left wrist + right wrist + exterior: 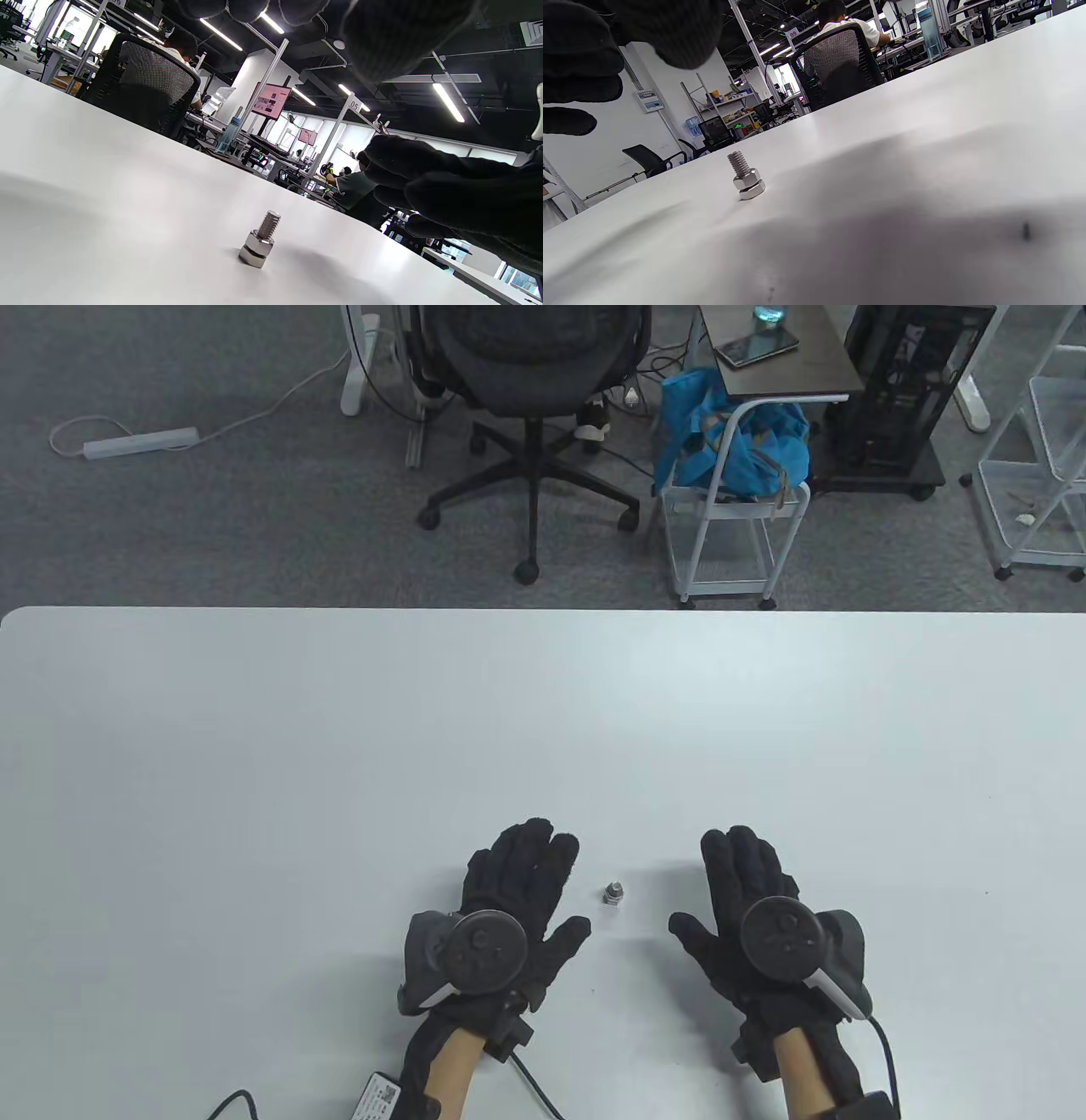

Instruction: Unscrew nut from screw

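Observation:
A small steel screw (613, 893) stands head-down on the white table (339, 746), thread pointing up, with a hex nut (258, 242) sitting low on it just above the head. It shows in the left wrist view (269, 223) and the right wrist view (738, 162), where the nut (746, 178) is also plain. My left hand (530, 891) lies flat and open just left of the screw. My right hand (738, 891) lies flat and open just right of it. Neither hand touches the screw.
The table's far edge (543, 609) runs across the middle of the table view. Beyond it stand an office chair (534, 407) and a white cart with a blue bag (730, 449). Cables trail from both wrists at the near edge.

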Motion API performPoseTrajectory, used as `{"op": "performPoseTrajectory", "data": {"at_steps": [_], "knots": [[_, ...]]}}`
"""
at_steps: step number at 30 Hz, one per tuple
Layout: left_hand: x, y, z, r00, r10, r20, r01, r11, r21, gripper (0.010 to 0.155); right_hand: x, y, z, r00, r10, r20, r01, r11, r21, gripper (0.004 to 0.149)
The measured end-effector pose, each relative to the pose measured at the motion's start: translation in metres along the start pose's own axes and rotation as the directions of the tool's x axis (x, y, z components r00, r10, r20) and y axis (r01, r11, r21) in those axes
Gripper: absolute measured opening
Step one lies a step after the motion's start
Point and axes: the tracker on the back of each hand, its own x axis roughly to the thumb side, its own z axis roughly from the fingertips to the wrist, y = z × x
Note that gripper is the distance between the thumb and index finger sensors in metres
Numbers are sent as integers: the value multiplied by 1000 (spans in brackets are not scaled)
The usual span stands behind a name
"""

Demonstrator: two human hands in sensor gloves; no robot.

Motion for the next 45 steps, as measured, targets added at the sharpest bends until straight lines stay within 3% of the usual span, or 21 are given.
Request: {"op": "performPoseTrajectory", "data": {"at_steps": [24, 30, 38, 45], "knots": [[3, -2, 1, 1000, -12, 8, 12, 1000, -12, 84, -1, -1, 0, 999, 31, -8, -31, 999, -19, 92], [3, -3, -1, 1000, -14, 4, 14, 1000, -25, 84, 13, -4, -3, 998, 68, 15, -68, 998, -8, 92], [1, -4, -2, 1000, -3, -11, 3, 1000, -24, 84, 56, 7, -37, 972, 219, 90, -228, 969, 95, 83], [0, -4, -2, 1000, -1, -17, 1, 1000, -23, 84, 78, 45, -75, 933, 335, 134, -358, 907, 222, 76]]}}
